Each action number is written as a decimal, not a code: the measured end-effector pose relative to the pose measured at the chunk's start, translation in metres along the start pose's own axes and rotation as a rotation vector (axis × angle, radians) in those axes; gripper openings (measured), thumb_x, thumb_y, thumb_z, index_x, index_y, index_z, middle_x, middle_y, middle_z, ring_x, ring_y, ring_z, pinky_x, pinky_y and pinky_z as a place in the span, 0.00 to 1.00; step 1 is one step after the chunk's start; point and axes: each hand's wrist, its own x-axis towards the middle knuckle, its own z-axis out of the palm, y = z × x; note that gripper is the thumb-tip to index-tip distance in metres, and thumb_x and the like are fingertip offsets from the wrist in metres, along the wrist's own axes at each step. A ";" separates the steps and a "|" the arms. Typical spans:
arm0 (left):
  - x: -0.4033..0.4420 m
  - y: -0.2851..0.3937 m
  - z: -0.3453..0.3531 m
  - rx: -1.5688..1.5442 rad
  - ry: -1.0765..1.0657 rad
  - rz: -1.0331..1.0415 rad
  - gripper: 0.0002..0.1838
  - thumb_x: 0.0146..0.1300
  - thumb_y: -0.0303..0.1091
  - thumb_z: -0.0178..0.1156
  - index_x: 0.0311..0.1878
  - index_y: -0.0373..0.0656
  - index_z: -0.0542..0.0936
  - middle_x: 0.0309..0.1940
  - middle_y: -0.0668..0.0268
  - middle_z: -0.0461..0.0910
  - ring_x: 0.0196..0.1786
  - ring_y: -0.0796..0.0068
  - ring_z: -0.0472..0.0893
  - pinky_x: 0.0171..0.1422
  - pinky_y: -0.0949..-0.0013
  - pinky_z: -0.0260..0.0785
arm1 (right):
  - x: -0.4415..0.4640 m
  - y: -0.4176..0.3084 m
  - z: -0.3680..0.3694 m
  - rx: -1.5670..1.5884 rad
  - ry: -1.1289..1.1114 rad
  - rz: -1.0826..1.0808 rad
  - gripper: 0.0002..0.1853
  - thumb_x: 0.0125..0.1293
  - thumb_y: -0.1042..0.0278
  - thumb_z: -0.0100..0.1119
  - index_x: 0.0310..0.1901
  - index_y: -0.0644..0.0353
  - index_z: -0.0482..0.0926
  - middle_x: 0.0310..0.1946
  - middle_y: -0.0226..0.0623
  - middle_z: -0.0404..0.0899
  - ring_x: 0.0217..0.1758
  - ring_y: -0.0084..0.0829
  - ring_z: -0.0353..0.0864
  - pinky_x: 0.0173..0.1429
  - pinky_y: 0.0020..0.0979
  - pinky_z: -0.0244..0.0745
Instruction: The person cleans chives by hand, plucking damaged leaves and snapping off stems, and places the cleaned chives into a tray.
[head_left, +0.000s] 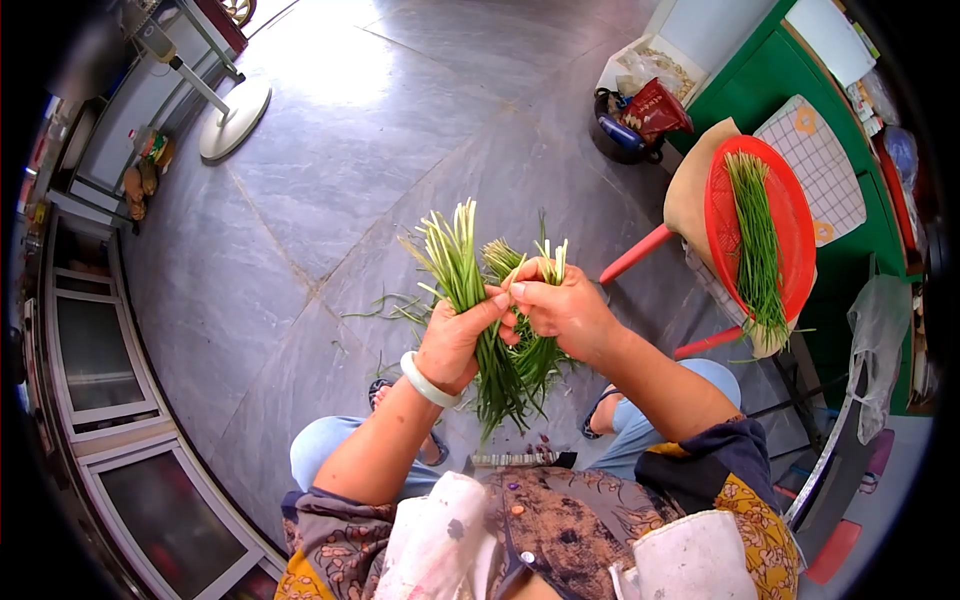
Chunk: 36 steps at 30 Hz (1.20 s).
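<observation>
My left hand (460,340), with a pale bangle (430,383) at the wrist, is closed round a thick bunch of garlic chives (452,250). Their pale cut ends point up and away from me, and the green leaves hang below. My right hand (568,308) grips a smaller bunch of garlic chives (543,358), its whitish ends sticking up past the fingers. Thumbs and fingertips of both hands meet at a thin stalk between the bunches. More chives (500,257) show behind the hands, and loose bits (405,308) lie on the floor to the left.
To the right, a red plastic basket (718,210) holds chives (757,240) and rests on a seat with red legs (637,254). A dark pot (622,140) with packets stands beyond. A fan base (236,118) is far left; glass-fronted cabinets (105,350) line the left side.
</observation>
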 end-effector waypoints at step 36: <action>-0.001 -0.002 0.004 0.166 0.034 0.054 0.05 0.63 0.30 0.59 0.38 0.40 0.79 0.26 0.65 0.80 0.22 0.78 0.74 0.28 0.76 0.65 | -0.004 -0.003 0.005 -0.011 0.070 -0.007 0.06 0.65 0.66 0.56 0.31 0.56 0.77 0.21 0.21 0.71 0.17 0.11 0.59 0.19 0.18 0.49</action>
